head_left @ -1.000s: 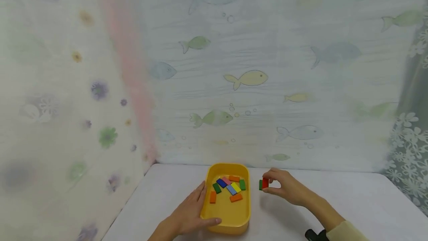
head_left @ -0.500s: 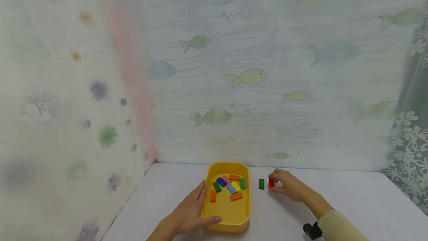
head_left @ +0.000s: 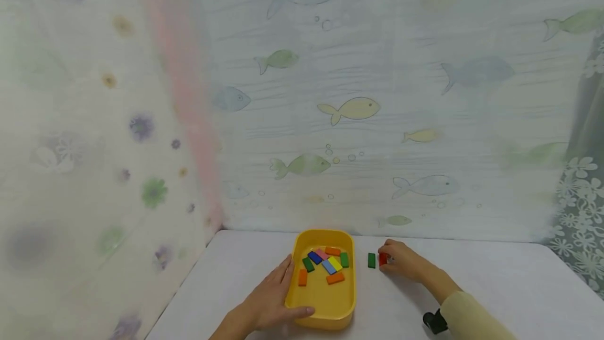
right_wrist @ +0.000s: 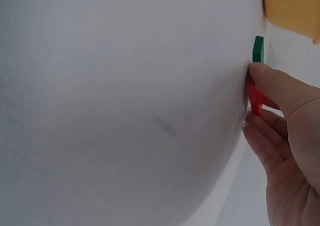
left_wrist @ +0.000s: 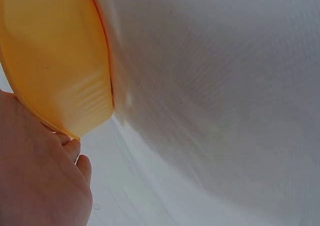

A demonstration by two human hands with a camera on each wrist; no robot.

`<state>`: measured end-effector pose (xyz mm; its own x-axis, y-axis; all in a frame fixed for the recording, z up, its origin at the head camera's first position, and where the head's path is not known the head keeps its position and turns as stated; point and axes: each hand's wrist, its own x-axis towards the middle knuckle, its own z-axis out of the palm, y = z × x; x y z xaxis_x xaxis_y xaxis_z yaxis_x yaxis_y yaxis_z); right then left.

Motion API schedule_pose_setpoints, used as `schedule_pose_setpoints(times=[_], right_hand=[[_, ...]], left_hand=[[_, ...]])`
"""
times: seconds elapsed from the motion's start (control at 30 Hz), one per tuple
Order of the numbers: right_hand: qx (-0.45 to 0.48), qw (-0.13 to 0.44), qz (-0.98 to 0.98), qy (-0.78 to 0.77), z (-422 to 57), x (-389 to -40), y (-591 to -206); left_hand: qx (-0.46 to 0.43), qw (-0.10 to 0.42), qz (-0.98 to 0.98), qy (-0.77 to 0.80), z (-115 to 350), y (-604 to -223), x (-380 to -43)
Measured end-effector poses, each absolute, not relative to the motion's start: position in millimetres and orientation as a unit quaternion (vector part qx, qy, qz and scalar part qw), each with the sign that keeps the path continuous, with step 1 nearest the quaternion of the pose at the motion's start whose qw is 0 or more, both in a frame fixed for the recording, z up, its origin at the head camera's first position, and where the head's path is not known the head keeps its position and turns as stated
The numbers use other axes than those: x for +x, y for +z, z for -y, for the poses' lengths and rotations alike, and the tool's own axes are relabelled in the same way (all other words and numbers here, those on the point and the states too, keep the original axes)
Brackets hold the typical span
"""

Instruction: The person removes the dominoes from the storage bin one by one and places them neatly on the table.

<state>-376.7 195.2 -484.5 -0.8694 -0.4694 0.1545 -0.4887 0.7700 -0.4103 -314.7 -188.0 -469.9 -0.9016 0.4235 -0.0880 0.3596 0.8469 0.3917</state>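
"Red block (head_left: 383,259): where is it?"

"In the right hand (head_left: 404,262), pinched between thumb and fingertips, low at the table (head_left: 476,290); whether it touches, I can't tell."

"And the left hand (head_left: 266,298)?"

"Spread, fingers straight against the nine o'clock side of the tub (head_left: 321,300), thumb over its rim toward seven."

"What's around?"

"A green block (head_left: 371,260) just beside the red block, at nine o'clock. Farther that way, the tub, with coloured blocks (head_left: 329,267) mostly toward twelve."

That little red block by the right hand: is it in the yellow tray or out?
Out: the red block is pinched by the right hand, beside the yellow tray.
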Motion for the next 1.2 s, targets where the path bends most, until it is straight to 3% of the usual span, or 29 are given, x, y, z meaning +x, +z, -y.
schedule_pose_setpoints(times=[0.63, 1.2], right_hand=[[0.203, 0.000, 0.933, 0.299, -196.4, -375.1, -482.7], [0.240, 0.018, 0.927, 0.286, -180.3, -334.5, -433.3]], left_hand=[[0.204, 0.086, -0.958, 0.185, 188.0, -469.5, -314.5], [0.208, 0.085, -0.957, 0.182, 189.2, -472.2, -315.6]])
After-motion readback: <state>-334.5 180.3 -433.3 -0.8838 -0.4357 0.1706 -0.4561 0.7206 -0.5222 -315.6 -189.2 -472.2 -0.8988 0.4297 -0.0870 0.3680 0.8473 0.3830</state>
